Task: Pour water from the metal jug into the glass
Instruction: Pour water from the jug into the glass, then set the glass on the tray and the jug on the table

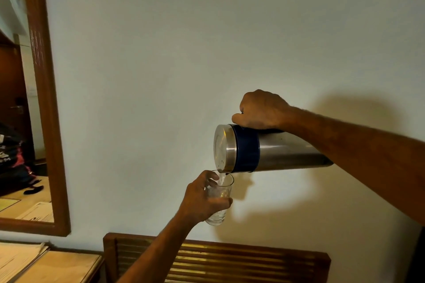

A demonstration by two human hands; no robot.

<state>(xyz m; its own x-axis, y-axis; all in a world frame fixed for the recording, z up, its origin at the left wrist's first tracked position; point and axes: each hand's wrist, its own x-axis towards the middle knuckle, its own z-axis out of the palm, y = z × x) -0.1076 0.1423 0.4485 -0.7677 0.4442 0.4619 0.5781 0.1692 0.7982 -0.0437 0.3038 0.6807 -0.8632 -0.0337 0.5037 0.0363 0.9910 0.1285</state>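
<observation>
My right hand [259, 110] grips the handle on top of the metal jug [282, 151], a steel cylinder with a dark blue band and a steel lid. The jug lies almost horizontal in the air, its lid end to the left. A thin stream of water [221, 179] runs from its spout into the clear glass [219, 200]. My left hand [200, 200] is wrapped around the glass and holds it upright in the air just under the spout. Some water shows in the glass; its level is hard to read.
A pale wall fills the background. A wood-framed mirror [46, 122] hangs at the left. Below it a wooden table [59, 266] carries a stack of papers [18, 257]. A slatted wooden chair back [230, 259] stands directly under the glass.
</observation>
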